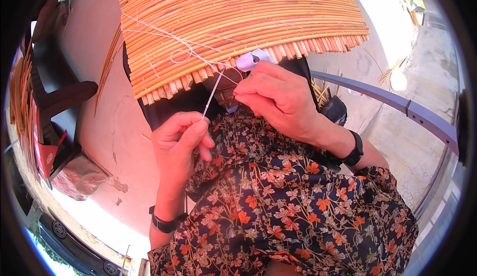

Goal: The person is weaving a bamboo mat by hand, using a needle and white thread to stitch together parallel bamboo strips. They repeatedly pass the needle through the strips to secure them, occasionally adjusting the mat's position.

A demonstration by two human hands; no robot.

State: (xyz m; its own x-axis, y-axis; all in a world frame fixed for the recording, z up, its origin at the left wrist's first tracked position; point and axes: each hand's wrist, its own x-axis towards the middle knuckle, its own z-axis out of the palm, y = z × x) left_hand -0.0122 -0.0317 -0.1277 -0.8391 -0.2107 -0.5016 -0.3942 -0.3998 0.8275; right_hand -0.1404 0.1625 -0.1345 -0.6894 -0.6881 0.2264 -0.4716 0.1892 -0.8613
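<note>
A mat of thin orange-brown sticks [238, 15] bound side by side lies across my lap, its cut stick ends facing me. White string [213, 93] runs in loose loops over the near edge of the mat. My left hand [181, 137] is closed, thumb and forefinger pinching a taut length of that string. Just right of it, my right hand [278, 97] has its fingertips pinched together by a loop of the string; what sits between them is too small to make out. A pale lilac piece of cloth or wrap [247, 61] touches the mat edge above my right hand.
To the right, a grey curved bar [387, 90] stretches past my arm. A dark chair-like frame [67, 97] stands at the left, with a reddish stone block [79, 177] below it. Loose stalks [322, 95] stick up beside my right forearm.
</note>
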